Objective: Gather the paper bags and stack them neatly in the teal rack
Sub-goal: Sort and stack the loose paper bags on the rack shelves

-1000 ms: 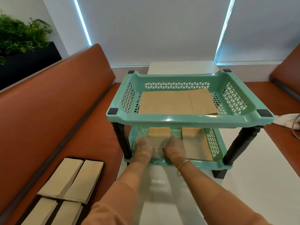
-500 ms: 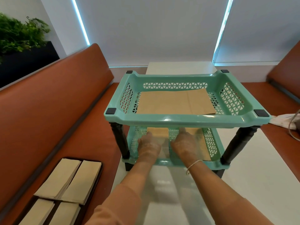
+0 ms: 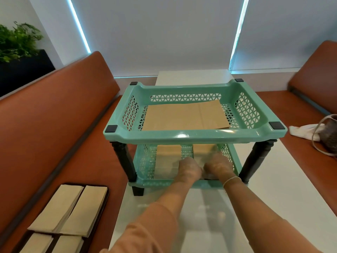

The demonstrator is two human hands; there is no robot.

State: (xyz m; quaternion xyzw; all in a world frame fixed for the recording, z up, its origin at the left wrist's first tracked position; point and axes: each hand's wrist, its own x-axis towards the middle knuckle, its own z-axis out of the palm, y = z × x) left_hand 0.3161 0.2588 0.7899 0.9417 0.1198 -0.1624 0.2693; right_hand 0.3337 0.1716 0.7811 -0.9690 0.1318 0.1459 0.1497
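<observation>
The teal rack [image 3: 182, 136] stands on the white table [image 3: 273, 198] with two tiers. A flat brown paper bag [image 3: 184, 115] lies in the top tier. Two stacks of bags sit side by side in the lower tier: a left stack [image 3: 167, 157] and a right stack [image 3: 203, 149]. My left hand [image 3: 189, 168] and my right hand [image 3: 220, 167] both reach into the lower tier at the front of the right stack. They are blurred, and their fingers are hidden from this side. More paper bags [image 3: 73, 210] lie on a black tray on the bench at lower left.
Orange benches [image 3: 54, 125] run along both sides of the table. A grey pouch [image 3: 330, 134] and a white cloth [image 3: 302, 131] lie on the right bench. A plant [image 3: 16, 42] stands behind the left backrest. Blinds cover the far wall.
Both hands have moved from the left stack in the lower tier over to the right stack. The view has shifted slightly.
</observation>
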